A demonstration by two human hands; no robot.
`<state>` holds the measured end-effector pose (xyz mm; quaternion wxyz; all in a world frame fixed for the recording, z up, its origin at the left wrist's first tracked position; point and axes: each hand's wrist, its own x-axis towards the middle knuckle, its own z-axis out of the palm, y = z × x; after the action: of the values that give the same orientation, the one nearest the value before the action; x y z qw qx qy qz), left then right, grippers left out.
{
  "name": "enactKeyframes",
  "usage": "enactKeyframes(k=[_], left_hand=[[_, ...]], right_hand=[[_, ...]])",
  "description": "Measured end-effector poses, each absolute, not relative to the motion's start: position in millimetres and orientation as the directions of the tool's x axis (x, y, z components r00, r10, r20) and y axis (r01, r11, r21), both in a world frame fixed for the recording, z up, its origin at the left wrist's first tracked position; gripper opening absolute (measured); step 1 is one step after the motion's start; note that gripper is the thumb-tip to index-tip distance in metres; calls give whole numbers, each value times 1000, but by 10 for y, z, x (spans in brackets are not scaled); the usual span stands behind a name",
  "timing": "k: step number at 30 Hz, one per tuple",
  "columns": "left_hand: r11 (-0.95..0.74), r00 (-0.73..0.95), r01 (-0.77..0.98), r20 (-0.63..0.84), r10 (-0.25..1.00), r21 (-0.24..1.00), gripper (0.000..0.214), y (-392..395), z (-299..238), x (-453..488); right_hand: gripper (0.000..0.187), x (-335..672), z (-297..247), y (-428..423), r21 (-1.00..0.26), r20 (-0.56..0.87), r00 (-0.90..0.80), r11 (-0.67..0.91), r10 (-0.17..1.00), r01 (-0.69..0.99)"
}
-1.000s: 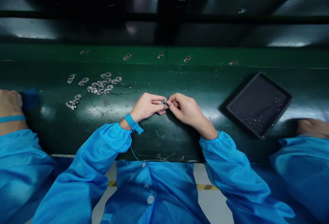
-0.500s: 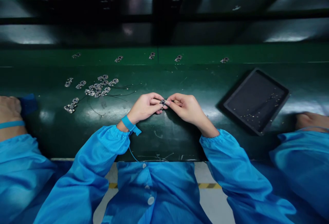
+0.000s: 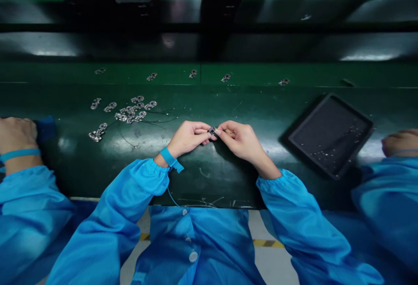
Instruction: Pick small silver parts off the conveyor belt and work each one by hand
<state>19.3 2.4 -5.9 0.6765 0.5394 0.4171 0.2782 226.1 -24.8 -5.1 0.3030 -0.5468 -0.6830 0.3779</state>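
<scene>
Pinched between both my hands, a small dark circuit board [image 3: 212, 131] is held above the green bench. My left hand [image 3: 189, 138] grips its left side with thumb and fingers; a blue strap circles that wrist. On the board's right edge are the thumb and index finger of my right hand [image 3: 240, 141], closed on it; whether they also hold a smaller part is hidden. Left of my hands lies a loose pile of circuit boards [image 3: 130, 113], some with thin black wires trailing right. Two more boards [image 3: 98, 132] lie close together nearer to me.
A black tray [image 3: 305, 161] with tiny light-coloured bits and dark wires sits tilted at right. Single boards [image 3: 193, 73] are spaced along the bench's back strip. Co-workers' hands rest at the far left [image 3: 18, 137] and far right [image 3: 400, 142]. The bench edge [image 3: 209, 206] is near my body.
The view has shifted slightly, so most things sit a little further right. Both my hands keep hold of the circuit board, which appears slightly turned between the fingers.
</scene>
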Motion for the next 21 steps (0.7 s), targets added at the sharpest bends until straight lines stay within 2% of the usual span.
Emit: enactKeyframes(k=[6,12,15,17,21], left_hand=[[290,502,5,-253,827,957,18,12,-126,198],[401,469,-186,-278,838,897,57,27,-193,220],[438,448,-206,-313,837,875,52,47,-254,231],[444,449,-213,-316,836,870,45,52,-289,233],[454,439,-235,-323,838,860,34,50,-304,232]], right_hand=[[24,2272,-38,-254,-846,22,-202,126,979,518],[21,2360,-39,-106,-814,144,-188,224,972,536],[21,2446,-36,83,-741,182,-158,241,971,627],[23,2505,2,270,-665,204,-197,283,959,691],[27,2522,118,830,-558,155,-279,317,948,767]])
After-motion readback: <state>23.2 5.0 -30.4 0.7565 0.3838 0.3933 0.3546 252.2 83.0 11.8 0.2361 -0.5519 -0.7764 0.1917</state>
